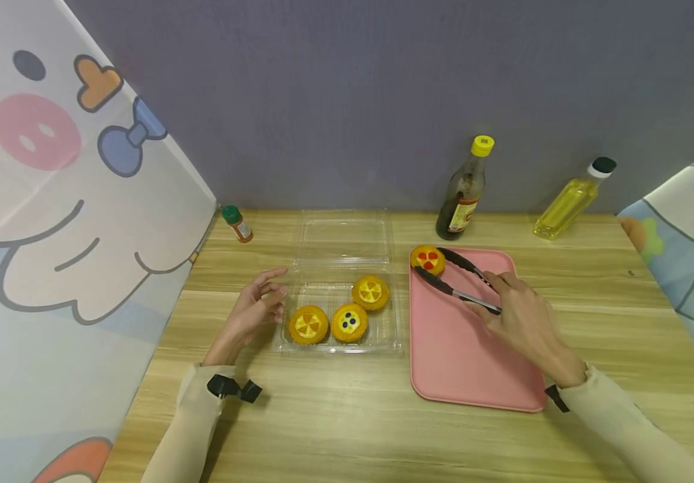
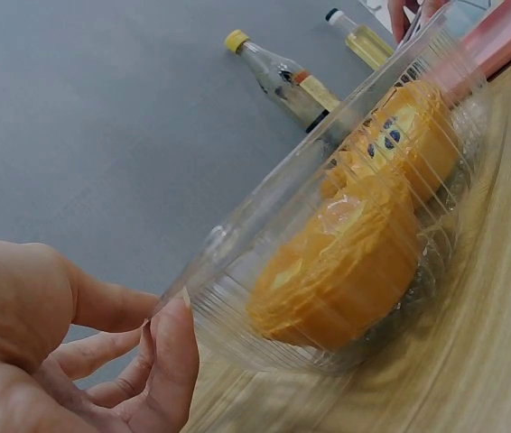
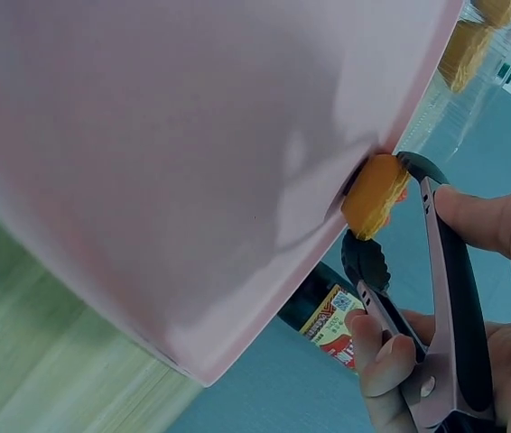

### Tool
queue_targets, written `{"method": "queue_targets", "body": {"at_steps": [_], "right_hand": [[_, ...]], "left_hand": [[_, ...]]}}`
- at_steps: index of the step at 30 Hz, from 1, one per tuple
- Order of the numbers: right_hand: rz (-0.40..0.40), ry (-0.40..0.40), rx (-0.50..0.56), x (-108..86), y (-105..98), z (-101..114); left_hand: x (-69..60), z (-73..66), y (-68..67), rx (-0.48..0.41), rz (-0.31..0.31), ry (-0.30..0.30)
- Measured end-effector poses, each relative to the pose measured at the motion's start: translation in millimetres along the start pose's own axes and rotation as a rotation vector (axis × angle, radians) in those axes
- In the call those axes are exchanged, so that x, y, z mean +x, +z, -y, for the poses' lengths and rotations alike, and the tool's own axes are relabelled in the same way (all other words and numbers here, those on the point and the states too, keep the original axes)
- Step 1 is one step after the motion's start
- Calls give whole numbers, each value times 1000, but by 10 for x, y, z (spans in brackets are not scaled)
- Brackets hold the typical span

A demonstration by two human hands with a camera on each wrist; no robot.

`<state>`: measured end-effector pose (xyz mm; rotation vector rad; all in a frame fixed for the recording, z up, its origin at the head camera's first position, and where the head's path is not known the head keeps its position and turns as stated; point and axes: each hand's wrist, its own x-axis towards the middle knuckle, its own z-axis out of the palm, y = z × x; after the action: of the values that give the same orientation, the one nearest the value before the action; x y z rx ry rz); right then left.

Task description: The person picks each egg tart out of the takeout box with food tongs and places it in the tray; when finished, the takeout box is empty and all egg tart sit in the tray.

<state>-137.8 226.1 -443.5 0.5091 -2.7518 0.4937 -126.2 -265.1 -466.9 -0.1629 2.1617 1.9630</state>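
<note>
My right hand (image 1: pixel 522 318) grips a pair of tongs (image 3: pixel 454 298) with black tips. Those tips stand on either side of a tart with red topping (image 1: pixel 428 260), at the far left corner of the pink tray (image 1: pixel 474 355). At the left edge of a clear plastic container (image 2: pixel 237 244), my left hand (image 1: pixel 256 308) pinches the rim between thumb and fingers. Inside sit two tarts with orange wedges, one front left (image 1: pixel 309 325) and one back right (image 1: pixel 370 293), plus a tart with dark blue berries (image 1: pixel 350 323). The container's lid (image 1: pixel 343 238) lies folded back.
Behind the tray stands a dark sauce bottle (image 1: pixel 462 194) with a yellow cap. An oil bottle (image 1: pixel 573 201) is farther right, near the back wall. A small green-capped spice jar (image 1: pixel 238 225) stands at the back left of the wooden table (image 1: pixel 335 416).
</note>
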Motion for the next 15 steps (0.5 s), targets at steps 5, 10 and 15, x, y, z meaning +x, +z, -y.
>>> {"method": "queue_targets", "body": {"at_steps": [5,10,15], "right_hand": [[4,-3,11,-6,3,-4],[5,-1,17,-11,8,-7],[6,-1,17,-8,5,-10]], "left_hand": [[2,9,4,-7,-1,0],[2,8,4,-10,3,2],[3,9,0,-13,3,4]]}}
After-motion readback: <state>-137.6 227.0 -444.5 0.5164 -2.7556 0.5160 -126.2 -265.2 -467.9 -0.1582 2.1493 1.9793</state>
